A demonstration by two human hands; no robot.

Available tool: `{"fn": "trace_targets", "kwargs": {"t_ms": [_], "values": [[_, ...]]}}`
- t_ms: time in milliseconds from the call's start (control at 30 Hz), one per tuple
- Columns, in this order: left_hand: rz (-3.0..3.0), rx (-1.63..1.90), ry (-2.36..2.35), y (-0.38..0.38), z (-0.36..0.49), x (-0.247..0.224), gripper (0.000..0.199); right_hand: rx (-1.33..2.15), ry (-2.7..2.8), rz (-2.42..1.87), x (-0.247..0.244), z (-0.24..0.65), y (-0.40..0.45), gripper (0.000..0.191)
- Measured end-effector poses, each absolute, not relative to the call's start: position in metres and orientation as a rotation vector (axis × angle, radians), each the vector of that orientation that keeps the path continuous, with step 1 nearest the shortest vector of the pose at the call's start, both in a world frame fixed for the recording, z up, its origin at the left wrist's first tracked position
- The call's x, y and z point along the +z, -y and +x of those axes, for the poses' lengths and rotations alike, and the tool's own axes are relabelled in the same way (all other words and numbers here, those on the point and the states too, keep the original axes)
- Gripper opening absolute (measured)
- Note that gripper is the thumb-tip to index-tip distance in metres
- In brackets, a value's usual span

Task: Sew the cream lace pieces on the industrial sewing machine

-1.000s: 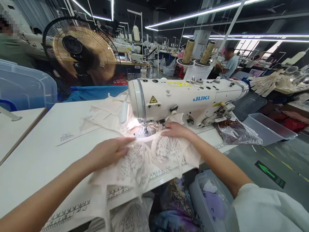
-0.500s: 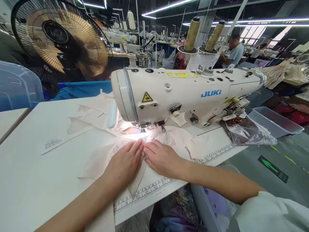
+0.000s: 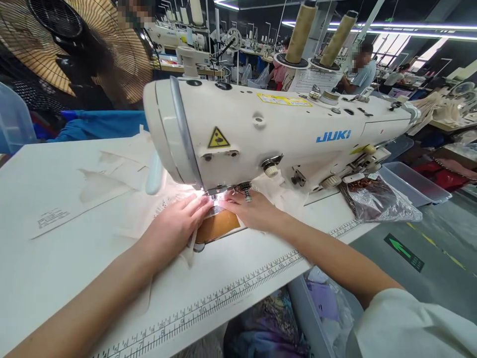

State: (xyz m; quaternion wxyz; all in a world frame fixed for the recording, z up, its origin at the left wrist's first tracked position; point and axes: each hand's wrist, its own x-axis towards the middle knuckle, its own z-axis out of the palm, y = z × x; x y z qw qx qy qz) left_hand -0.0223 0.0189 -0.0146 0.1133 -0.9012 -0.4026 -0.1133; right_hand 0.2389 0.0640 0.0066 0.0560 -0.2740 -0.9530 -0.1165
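At the sewing machine [image 3: 238,129], my left hand [image 3: 175,221] presses pale lace-trimmed fabric [image 3: 158,206] left of the needle area. Its fingers are held together, closed on the fabric, and a loose corner hangs out below the palm. My right hand [image 3: 257,209] sits just right of the needle, fingers closed at the cloth edge; its fingertips are partly hidden by the machine's parts. Between the hands an orange-brown plate [image 3: 218,226] shows in the table. More pale fabric [image 3: 285,191] lies behind my right hand, under the machine arm.
Pale cut pieces [image 3: 108,174] lie on the white table [image 3: 74,268] at left. A ruler strip [image 3: 223,293] runs along the front edge. To the right are a plastic bag [image 3: 380,201] and a clear bin [image 3: 413,181]. A large fan [image 3: 122,54] stands behind; people sit farther back.
Both hands have moved farther in toward the needle and slightly apart, taking the fabric with them. The orange-brown plate is now uncovered. The camera view has shifted closer to the machine.
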Motion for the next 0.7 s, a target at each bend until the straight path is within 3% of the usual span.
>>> {"fn": "trace_targets", "kwargs": {"t_ms": [400,700], "values": [[-2.548,-0.186,1.26,-0.002,0.0,-0.012,0.056,-0.363,2.89,-0.789,0.01,0.237,-0.064,0.048],[-2.565,-0.382,1.223,-0.002,0.002,-0.016,0.049,-0.495,2.893,-0.777,0.013,0.237,-0.062,0.048]]}}
